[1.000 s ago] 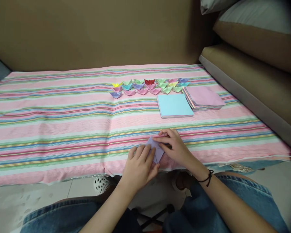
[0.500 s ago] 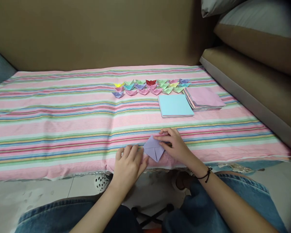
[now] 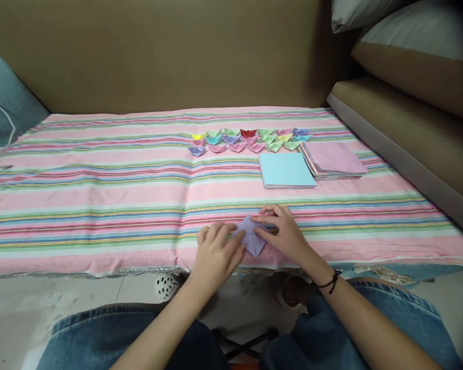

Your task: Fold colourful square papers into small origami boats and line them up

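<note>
A small lilac folded paper [image 3: 252, 238], diamond-shaped with creases, lies near the front edge of a striped pink cloth [image 3: 119, 205]. My left hand [image 3: 216, 254] rests flat with fingers stretched, its fingertips touching the paper's left corner. My right hand [image 3: 283, 234] presses the paper's upper right edge, thumb and fingers pinched together on it. A black band circles my right wrist.
Several small folded paper boats [image 3: 250, 140] in mixed colours sit in rows further back. A light blue paper stack [image 3: 286, 170] and a pink-topped paper stack [image 3: 337, 159] lie to their right. Brown cushions [image 3: 401, 118] rise at right, a blue cushion [image 3: 3, 108] at left.
My left hand pulled off the paper to the left, then slid back to touch its left corner. My right hand stayed on the upper edge. The view shifted slightly left.
</note>
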A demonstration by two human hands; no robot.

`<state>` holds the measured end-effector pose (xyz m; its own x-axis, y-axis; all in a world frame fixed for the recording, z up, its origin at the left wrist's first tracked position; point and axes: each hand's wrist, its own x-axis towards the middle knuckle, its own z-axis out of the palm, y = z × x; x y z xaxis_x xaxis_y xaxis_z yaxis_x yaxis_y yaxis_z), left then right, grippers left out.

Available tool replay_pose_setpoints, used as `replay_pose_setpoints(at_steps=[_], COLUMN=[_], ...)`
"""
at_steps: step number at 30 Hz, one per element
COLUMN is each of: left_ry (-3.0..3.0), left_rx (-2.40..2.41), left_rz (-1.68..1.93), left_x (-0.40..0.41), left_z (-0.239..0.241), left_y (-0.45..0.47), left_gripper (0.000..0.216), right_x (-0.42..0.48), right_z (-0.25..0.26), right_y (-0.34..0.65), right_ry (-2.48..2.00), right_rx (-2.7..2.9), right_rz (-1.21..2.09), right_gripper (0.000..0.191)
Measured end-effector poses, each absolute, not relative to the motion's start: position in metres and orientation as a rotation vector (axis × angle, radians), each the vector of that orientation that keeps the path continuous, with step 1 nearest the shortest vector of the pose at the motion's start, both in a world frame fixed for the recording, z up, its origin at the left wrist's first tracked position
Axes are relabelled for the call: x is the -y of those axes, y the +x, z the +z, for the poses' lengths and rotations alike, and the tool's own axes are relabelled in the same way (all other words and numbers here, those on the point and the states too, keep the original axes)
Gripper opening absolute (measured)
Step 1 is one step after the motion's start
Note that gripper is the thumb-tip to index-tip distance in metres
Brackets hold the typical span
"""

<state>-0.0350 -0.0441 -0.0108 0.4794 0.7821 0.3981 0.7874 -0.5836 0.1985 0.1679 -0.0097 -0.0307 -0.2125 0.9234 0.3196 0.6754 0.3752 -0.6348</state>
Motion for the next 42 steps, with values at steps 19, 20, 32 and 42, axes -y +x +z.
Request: replay_pose_setpoints(at_steps=[19,20,32,42], left_ry=[-2.656,-2.645,-2.640,-2.826], left_rx=[1.321,1.326,1.831,1.829], left_rz=[-0.558,-0.572,-0.889,-1.039], left_x=[0.043,0.043,0.034,0.029], left_z=[-0.013,-0.013,-0.011,-0.016], left_y=[-0.037,-0.039,-0.046,-0.033], left_gripper=[0.024,0.023,0.014,0.034], right_x=[0.004,0.004,0.009,0.017], right_z=[-0.025,-0.025,-0.020,-0.014], right_y=[0.181,0.183,0.179,0.164], right_ry=[-1.287,-1.287,-1.299,-1.207], right_rx=[1.905,1.899,1.948,1.884], right_rz=[0.728,0.748,0.685,0.771], right_gripper=[0.034,0.035,0.028,0.030])
